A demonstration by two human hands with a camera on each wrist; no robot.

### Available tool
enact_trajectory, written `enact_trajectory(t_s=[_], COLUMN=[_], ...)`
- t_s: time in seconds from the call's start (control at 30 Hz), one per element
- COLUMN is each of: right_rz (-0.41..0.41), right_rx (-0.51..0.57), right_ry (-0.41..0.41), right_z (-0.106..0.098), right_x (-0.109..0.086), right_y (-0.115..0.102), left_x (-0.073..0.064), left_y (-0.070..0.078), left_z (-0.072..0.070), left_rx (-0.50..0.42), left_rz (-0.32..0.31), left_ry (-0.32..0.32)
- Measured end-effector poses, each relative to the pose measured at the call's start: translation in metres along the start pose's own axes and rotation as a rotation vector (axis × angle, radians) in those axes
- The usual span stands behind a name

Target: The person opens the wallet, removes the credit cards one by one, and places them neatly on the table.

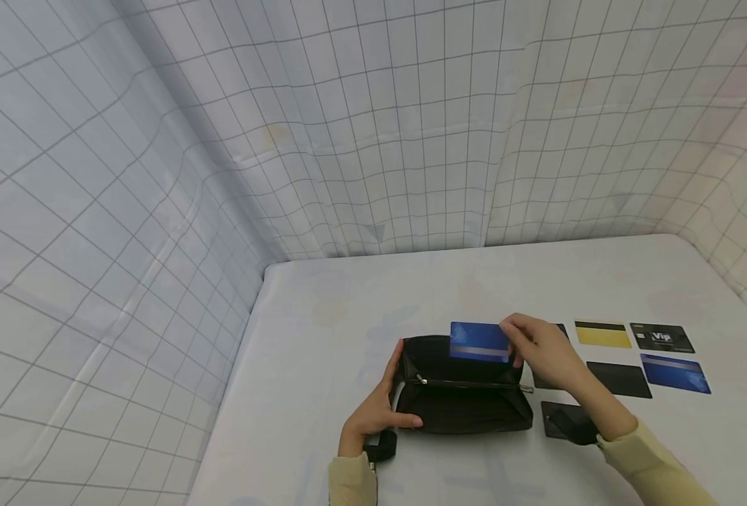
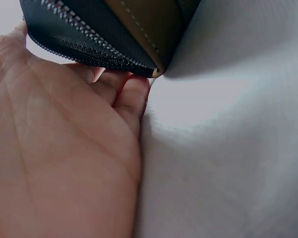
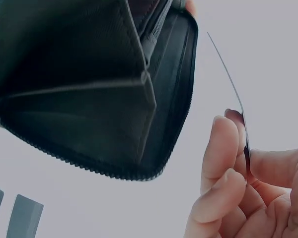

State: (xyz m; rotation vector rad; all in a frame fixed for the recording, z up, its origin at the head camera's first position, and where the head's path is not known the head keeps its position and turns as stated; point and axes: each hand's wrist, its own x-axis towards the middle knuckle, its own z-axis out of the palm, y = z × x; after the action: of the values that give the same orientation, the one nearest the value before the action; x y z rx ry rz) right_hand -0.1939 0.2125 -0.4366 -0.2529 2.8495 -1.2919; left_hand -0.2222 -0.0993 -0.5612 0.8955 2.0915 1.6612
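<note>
A black zip-around wallet [image 1: 464,411] lies spread on the white table, its inner compartments showing. Along its left end my left hand [image 1: 373,411] grips it, thumb over the near edge and fingers at the side. In the left wrist view, fingertips [image 2: 134,91] meet the wallet's zippered corner [image 2: 114,62]. My right hand [image 1: 545,355] pinches a blue card [image 1: 477,341] by its right edge, above the wallet's far half. Seen edge-on in the right wrist view, the thin card [image 3: 231,79] stands between thumb and fingers, apart from the wallet [image 3: 89,124].
Right of the wallet lie several cards: a gold one [image 1: 603,337], a black "Vip" one [image 1: 673,339], a plain black one [image 1: 620,379] and a blue one [image 1: 675,372]. The right wrist partly covers a dark card [image 1: 551,425]. Gridded white curtains [image 1: 379,140] surround the table.
</note>
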Motion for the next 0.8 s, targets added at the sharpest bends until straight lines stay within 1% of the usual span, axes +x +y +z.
enact_trajectory(t_s=[0.03, 0.1, 0.2, 0.27, 0.33, 0.43, 0.5, 0.67, 0.8], right_rz=[0.003, 0.016, 0.041, 0.049, 0.052, 0.049, 0.052, 0.067, 0.071], right_rx=[0.005, 0.014, 0.023, 0.028, 0.029, 0.021, 0.015, 0.02, 0.007], right_ry=[0.001, 0.007, 0.018, 0.026, 0.034, 0.049, 0.057, 0.076, 0.093], right_z=[-0.001, -0.003, -0.008, -0.011, -0.014, -0.019, -0.023, -0.032, -0.04], right_x=[-0.001, -0.002, -0.004, -0.005, -0.007, -0.01, -0.013, -0.021, -0.027], right_y=[0.001, 0.003, 0.005, 0.007, 0.01, 0.016, 0.02, 0.027, 0.032], left_x=[0.0, -0.001, -0.001, -0.002, -0.002, -0.003, -0.002, 0.0, 0.0], left_y=[0.001, 0.01, 0.012, 0.02, 0.021, 0.031, 0.025, 0.006, 0.001], left_z=[0.0, 0.0, 0.0, 0.0, 0.0, 0.0, 0.0, 0.0, -0.001], left_rx=[0.002, 0.002, 0.004, -0.001, -0.003, -0.009, 0.005, 0.033, 0.017], left_rz=[0.004, -0.002, -0.006, -0.015, -0.01, -0.006, -0.009, -0.008, 0.011], left_ry=[-0.001, -0.006, -0.007, -0.013, -0.015, -0.02, -0.016, -0.003, 0.0])
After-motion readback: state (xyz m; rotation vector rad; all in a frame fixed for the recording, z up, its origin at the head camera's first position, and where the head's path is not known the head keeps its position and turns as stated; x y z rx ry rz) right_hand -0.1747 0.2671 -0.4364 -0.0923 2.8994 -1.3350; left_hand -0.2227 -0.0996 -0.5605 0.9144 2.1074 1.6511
